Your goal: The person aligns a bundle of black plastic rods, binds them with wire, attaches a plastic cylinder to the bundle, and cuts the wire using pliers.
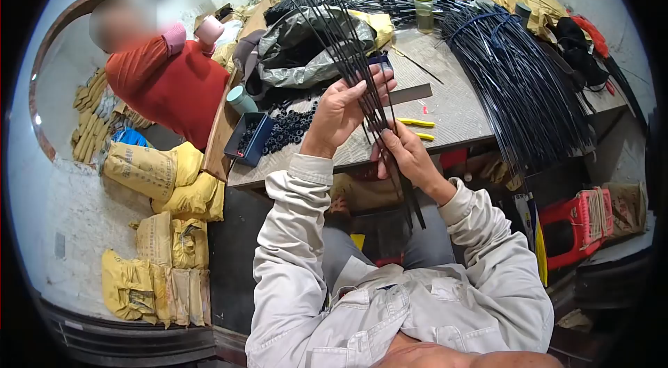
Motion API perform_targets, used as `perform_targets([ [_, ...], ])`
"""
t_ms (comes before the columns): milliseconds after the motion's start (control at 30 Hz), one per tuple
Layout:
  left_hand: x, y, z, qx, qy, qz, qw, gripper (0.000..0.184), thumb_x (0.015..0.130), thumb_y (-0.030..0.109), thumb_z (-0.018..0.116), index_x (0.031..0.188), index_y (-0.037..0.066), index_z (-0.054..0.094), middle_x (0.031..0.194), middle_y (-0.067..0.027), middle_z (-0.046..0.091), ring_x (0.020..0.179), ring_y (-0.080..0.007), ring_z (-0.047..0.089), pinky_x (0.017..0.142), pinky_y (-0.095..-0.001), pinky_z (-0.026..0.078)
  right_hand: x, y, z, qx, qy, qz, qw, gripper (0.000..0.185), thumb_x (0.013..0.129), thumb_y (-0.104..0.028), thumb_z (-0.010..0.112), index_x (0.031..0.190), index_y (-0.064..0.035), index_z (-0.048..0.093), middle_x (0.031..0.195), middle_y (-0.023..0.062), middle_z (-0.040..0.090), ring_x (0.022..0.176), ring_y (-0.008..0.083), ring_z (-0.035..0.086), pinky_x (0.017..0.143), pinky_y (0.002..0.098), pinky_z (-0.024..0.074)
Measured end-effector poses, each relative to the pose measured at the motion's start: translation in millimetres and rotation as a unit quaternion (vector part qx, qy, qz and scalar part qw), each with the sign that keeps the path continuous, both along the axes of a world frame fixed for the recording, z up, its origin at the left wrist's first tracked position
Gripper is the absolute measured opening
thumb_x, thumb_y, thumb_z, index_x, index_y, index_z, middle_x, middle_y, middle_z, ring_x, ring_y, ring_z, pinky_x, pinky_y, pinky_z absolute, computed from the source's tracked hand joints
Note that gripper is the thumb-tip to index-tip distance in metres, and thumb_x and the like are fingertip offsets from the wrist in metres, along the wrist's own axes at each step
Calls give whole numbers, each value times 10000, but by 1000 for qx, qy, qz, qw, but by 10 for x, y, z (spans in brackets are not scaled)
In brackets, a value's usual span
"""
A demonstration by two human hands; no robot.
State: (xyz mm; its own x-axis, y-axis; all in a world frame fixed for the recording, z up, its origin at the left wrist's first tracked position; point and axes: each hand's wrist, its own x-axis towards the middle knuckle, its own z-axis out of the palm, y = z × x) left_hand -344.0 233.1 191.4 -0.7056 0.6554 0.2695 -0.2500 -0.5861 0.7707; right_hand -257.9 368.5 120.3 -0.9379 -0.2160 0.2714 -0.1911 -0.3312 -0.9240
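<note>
A loose bunch of long, thin black rods (pixel 351 55) stands slanted between my hands over the table's front edge. My left hand (pixel 337 114) is around the middle of the bunch, thumb across the rods and fingers behind them. Lower down, my right hand (pixel 412 163) grips the same rods, whose lower ends point toward my lap. Yellow-handled pliers (pixel 417 129) lie just past my right hand, close to a flat grey metal strip (pixel 410 94). Small black ring-like parts (pixel 285 133) are heaped left of my left hand, beside a dark blue box (pixel 250 140).
A large bundle of black rods (pixel 515 83) covers the table's right side. Behind my hands sit a grey-black sack (pixel 299 48) and a green bottle (pixel 424 10). A person in red (pixel 167 90) is at the left; others sit across. A red stool (pixel 574 229) stands lower right.
</note>
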Motion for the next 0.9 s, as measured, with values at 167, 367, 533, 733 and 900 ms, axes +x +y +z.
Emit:
perform_targets([
  [167, -45, 27, -51, -3, -25, -2, 1000, 361, 934, 95, 437, 1241, -90, 390, 1206, -231, 505, 1111, -295, 530, 940, -368, 462, -18, 19, 151, -1, -16, 29, 999, 276, 962, -226, 410, 1131, -9, 417, 799, 90, 610, 605, 147, 623, 542, 213, 508],
  [367, -26, 71, -55, -45, 3, 28, 999, 346, 909, 47, 469, 1219, -94, 409, 1197, -227, 515, 1081, -286, 552, 922, -358, 477, -130, 19, 95, -5, -19, -19, 1000, 205, 956, -189, 429, 1060, -14, 453, 828, 103, 635, 641, 142, 635, 568, 216, 517],
  [533, -87, 8, -56, -73, 10, 11, 997, 382, 892, 32, 470, 1237, -107, 382, 1224, -255, 487, 1111, -329, 528, 956, -413, 446, -164, 8, 77, -4, 0, -51, 999, 194, 955, -184, 434, 1030, -13, 484, 829, 89, 637, 639, 104, 618, 589, 214, 520],
  [733, -36, 99, -36, -56, -12, 47, 997, 328, 892, 63, 496, 1177, -93, 450, 1152, -251, 539, 1049, -309, 573, 903, -394, 488, -284, 64, -2, 95, 62, -101, 988, 175, 939, -158, 459, 979, 8, 503, 767, 48, 597, 690, 104, 621, 535, 212, 509],
  [900, -8, 251, -50, -73, -31, 168, 983, 225, 867, 76, 569, 1048, -55, 547, 1005, -190, 623, 895, -241, 637, 794, -326, 537, -186, 46, 127, -12, 4, -91, 996, 174, 932, -151, 475, 1004, -2, 531, 790, 48, 609, 661, 79, 585, 555, 211, 495],
])
